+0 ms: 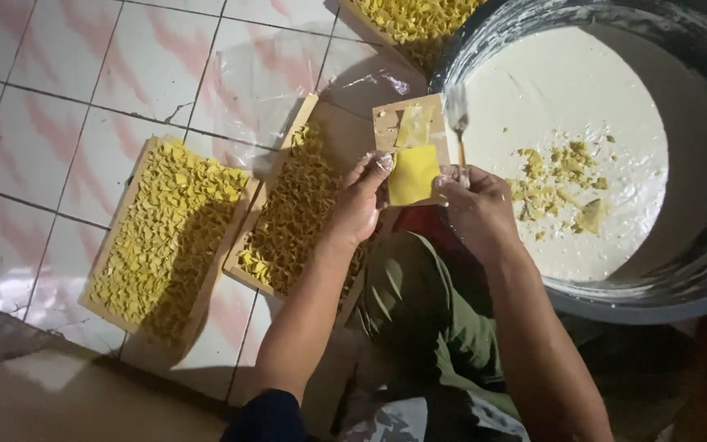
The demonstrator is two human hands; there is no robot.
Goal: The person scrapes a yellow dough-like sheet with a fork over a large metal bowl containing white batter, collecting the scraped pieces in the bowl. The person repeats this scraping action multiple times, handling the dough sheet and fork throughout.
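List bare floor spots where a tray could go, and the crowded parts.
Free: the tiled floor left of the left tray. Crowded: the left tray and middle tray sit close together, plastic sheet behind them, and both hands hold the small board against the big basin.

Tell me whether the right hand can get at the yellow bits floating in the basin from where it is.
Probably yes: the right hand sits at the basin rim, nothing lies between it and the bits, though its fingers hold the yellow sheet.

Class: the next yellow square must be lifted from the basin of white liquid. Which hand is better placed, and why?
The right hand: it is beside the basin, nearer the floating yellow pieces. The left hand steadies the small board, near the filled trays.
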